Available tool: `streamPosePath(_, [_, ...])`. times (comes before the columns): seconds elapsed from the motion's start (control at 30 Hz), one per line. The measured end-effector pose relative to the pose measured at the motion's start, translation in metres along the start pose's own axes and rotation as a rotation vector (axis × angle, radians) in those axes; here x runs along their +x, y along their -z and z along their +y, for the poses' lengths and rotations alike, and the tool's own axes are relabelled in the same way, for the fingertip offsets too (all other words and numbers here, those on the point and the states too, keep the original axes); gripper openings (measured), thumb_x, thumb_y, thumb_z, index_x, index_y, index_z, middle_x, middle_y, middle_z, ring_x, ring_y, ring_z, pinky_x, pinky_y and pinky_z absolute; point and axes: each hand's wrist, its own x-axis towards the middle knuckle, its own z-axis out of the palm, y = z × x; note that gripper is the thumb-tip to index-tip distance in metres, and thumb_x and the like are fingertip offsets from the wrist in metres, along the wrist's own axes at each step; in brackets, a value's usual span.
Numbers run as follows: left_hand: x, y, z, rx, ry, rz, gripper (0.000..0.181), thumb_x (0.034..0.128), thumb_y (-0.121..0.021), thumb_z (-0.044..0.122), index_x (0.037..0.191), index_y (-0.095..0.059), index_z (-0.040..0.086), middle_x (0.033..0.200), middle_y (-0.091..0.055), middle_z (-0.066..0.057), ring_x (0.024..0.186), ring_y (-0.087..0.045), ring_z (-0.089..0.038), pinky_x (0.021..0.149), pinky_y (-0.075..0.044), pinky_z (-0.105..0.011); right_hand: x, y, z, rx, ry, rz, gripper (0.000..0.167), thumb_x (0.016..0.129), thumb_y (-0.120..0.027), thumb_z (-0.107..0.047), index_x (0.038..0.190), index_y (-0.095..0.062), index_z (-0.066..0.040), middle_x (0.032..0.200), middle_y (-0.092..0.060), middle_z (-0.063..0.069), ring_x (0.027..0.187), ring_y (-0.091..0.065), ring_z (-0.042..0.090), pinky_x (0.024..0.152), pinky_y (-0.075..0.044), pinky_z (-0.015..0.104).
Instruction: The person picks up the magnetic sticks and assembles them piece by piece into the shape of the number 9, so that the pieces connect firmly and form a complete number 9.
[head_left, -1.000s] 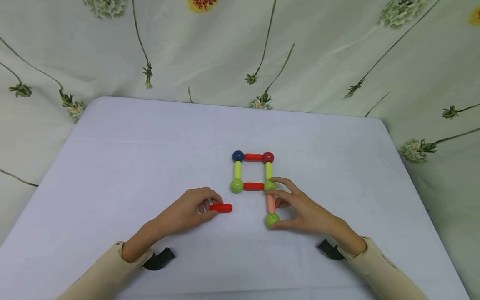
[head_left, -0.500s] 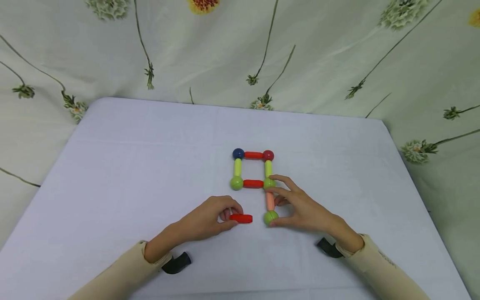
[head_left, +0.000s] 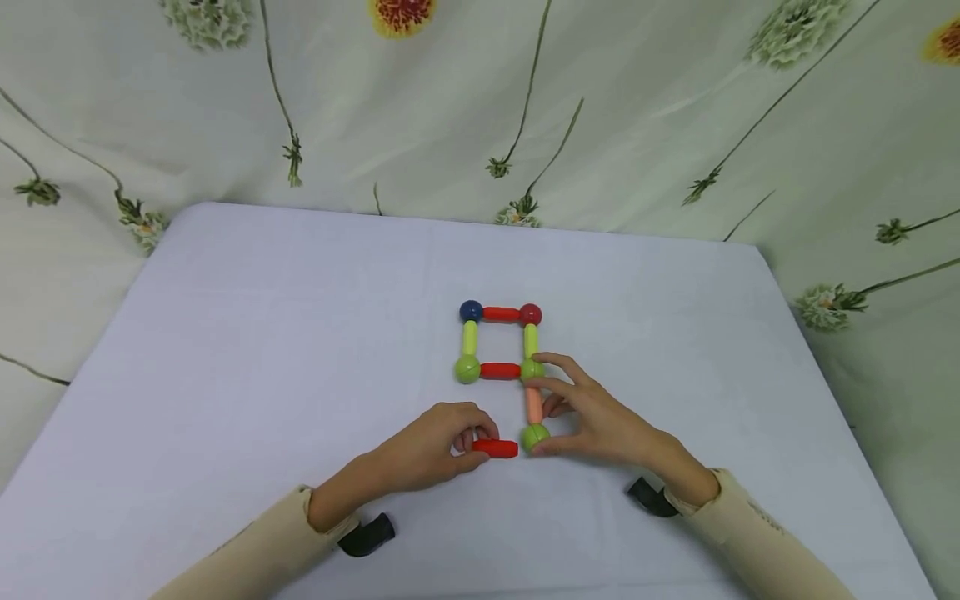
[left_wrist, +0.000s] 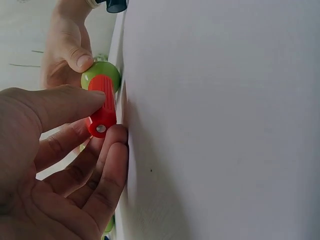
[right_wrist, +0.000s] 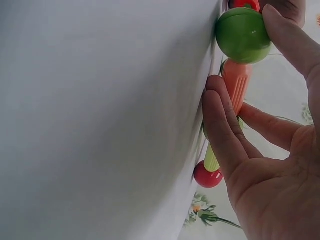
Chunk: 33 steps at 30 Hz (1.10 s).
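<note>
My left hand (head_left: 438,447) pinches a red magnetic rod (head_left: 498,449) between thumb and fingers; one end points at a green ball (head_left: 536,437), with a small gap in the head view. A metal disc shows on the rod's near end (left_wrist: 101,128) in the left wrist view. My right hand (head_left: 603,421) steadies that ball with its thumb, while its fingers reach along an orange rod (head_left: 533,406) to another green ball (head_left: 532,369). In the right wrist view the thumb touches the near green ball (right_wrist: 243,36), and the orange rod (right_wrist: 236,84) is partly behind the fingers.
Above the hands, a flat square of rods joins a blue ball (head_left: 471,311), a red ball (head_left: 530,314) and a green ball (head_left: 467,368). It lies on a white-covered table (head_left: 300,333). Floral cloth (head_left: 420,125) hangs behind.
My left hand has carried the red rod right and slightly toward me, close to the lower green ball. The right hand stays at the orange rod and its balls.
</note>
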Motion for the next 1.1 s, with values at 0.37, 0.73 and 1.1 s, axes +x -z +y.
streamPosePath(0.37, [0.0047,0.0,0.003,0.028,-0.028,0.018,0.023,0.0884,-0.075,0.008,0.111,-0.069,0.008,0.095,-0.066,0.003,0.077,-0.057,-0.005,0.07,-0.053,-0.018,-0.0019,0.001,-0.0026,-0.004,-0.008,0.01,0.076,0.076,-0.088,-0.037,0.139,-0.056,-0.009,0.158,-0.025,-0.001,0.098,-0.066,0.006,0.09,-0.055,0.025])
streamPosePath(0.73, [0.0047,-0.0017,0.0004,0.029,-0.035,0.027,0.025,0.0896,-0.074,0.009,0.114,-0.069,0.008,0.095,-0.063,0.005,0.081,-0.057,-0.007,0.073,-0.053,-0.018,-0.0006,0.0006,-0.002,-0.002,-0.016,0.0,0.078,0.076,-0.088,-0.036,0.141,-0.054,-0.009,0.159,-0.024,-0.002,0.1,-0.066,0.007,0.091,-0.054,0.026])
streamPosePath(1.1, [0.0044,-0.0004,0.0003,0.052,-0.05,0.044,0.026,0.0905,-0.073,0.009,0.116,-0.069,0.009,0.1,-0.064,0.003,0.086,-0.057,-0.008,0.077,-0.053,-0.02,-0.0006,-0.002,-0.0025,0.002,-0.024,0.0,0.077,0.075,-0.089,-0.032,0.14,-0.055,-0.008,0.159,-0.024,-0.001,0.1,-0.066,0.008,0.091,-0.054,0.026])
